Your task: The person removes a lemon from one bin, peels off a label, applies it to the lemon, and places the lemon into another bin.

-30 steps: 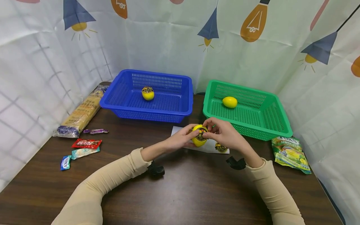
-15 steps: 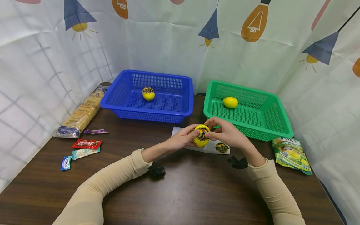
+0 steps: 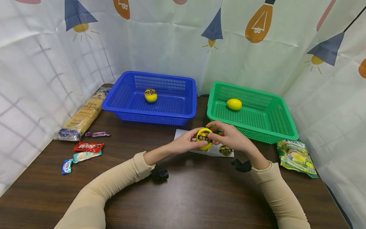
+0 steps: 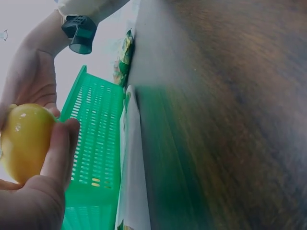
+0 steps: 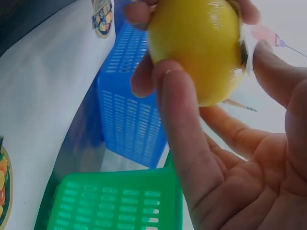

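Observation:
Over the middle of the table, a yellow lemon [image 3: 203, 147] carries a round black label [image 3: 204, 136] facing the head camera. My left hand [image 3: 183, 142] grips the lemon from the left, its thumb along the lower edge of the label. From the right, my right hand [image 3: 231, 136] holds the fruit too, with its thumb on the label's right side. In the right wrist view the lemon [image 5: 196, 48] shows bare yellow skin, the label only at its edge. Beneath the hands lies a white sheet [image 3: 210, 152] bearing a similar black sticker [image 3: 225, 150].
A blue basket [image 3: 148, 115] at the back holds one labelled lemon [image 3: 150, 95]. Right of it, a green basket [image 3: 251, 125] contains a plain lemon [image 3: 234, 104]. Wrapped sweets [image 3: 88, 146] and a long yellowish packet [image 3: 85, 113] lie left; a green packet [image 3: 296, 156] lies right.
My left thumb has slid off the label's face down to its lower edge, and the lemon has turned slightly. The right thumb stays at the label.

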The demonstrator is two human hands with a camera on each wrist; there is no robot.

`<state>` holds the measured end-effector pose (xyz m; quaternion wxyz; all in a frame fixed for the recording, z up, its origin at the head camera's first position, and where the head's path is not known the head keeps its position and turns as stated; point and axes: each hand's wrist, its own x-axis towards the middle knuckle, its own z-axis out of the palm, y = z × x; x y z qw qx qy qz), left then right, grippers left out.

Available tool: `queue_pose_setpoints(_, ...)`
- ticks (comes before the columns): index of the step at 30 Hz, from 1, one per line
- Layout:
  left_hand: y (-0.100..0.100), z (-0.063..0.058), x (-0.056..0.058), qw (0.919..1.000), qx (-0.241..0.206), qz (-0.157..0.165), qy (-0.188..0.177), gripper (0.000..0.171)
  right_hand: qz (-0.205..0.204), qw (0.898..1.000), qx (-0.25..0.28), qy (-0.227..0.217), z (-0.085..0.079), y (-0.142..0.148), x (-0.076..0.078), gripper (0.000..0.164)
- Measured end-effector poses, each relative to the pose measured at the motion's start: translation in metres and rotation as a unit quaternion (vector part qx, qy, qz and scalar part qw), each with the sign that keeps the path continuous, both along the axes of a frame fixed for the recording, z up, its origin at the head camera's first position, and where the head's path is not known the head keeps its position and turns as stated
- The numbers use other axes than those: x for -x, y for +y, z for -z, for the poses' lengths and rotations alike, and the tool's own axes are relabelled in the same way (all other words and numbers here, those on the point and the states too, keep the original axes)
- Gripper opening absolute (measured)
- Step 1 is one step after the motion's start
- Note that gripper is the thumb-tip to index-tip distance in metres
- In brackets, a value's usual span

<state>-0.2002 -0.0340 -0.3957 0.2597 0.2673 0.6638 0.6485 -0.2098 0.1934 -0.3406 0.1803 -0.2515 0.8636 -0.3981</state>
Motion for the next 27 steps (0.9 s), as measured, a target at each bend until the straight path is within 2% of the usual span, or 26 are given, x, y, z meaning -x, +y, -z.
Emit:
queue_pose_setpoints(3, 0.002, 0.000, -0.001, 0.9997, 0.019, -0.002, 0.018, 0.056, -0.002, 0.999, -0.028, 0.022, 0.001, -0.003, -0.002, 0.043)
queue_pose_setpoints(6, 0.005, 0.000, -0.002, 0.9982, 0.043, -0.004, 0.043, 0.051, -0.010, 0.996, -0.060, 0.068, 0.003, -0.008, -0.004, 0.045)
queue_pose_setpoints(10, 0.008, -0.001, -0.004, 0.9946, 0.072, -0.009, 0.074, 0.042, -0.016, 0.989, -0.081, 0.121, 0.005, -0.011, -0.007, 0.046)
queue_pose_setpoints(12, 0.008, -0.002, -0.006, 0.9937, 0.077, -0.010, 0.080, 0.041, -0.016, 0.988, -0.084, 0.130, 0.005, -0.012, -0.008, 0.045)
queue_pose_setpoints(18, 0.009, -0.001, -0.005, 0.9931, 0.080, -0.011, 0.085, 0.046, -0.013, 0.988, -0.084, 0.132, 0.004, -0.012, -0.007, 0.042)
queue_pose_setpoints(27, 0.006, -0.003, -0.005, 0.9919, 0.084, -0.020, 0.094, 0.059, 0.013, 0.993, -0.049, 0.110, 0.004, -0.013, -0.005, 0.035)
